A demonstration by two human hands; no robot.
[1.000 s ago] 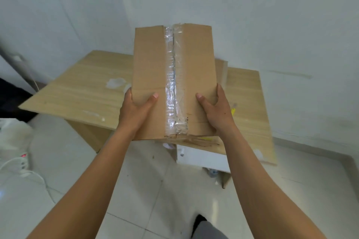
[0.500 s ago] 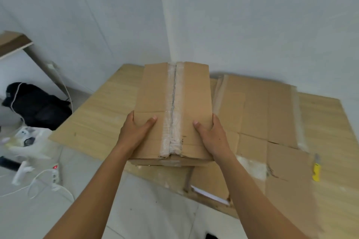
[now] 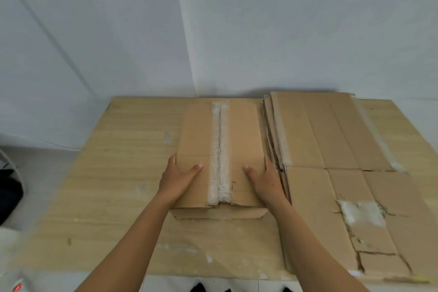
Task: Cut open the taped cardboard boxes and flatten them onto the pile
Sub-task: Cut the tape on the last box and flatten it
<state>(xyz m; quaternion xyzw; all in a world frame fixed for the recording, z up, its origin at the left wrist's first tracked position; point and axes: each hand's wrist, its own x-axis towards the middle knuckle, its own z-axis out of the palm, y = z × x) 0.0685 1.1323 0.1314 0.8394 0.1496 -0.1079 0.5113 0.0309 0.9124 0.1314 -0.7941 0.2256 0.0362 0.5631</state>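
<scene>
From the head camera, the box [image 3: 196,140] sits on the table [image 3: 118,173], long side running away from the person. A strip of clear tape [image 3: 220,149] runs down its top seam. The left hand [image 3: 176,179] grips the near left edge, thumb laid on top and fingers curled down the side. The right hand [image 3: 266,181] holds the near right edge the same way. Just beside the box on the right lies the pile [image 3: 331,149] of flattened cardboard, and the right hand's fingers are tucked between the two.
</scene>
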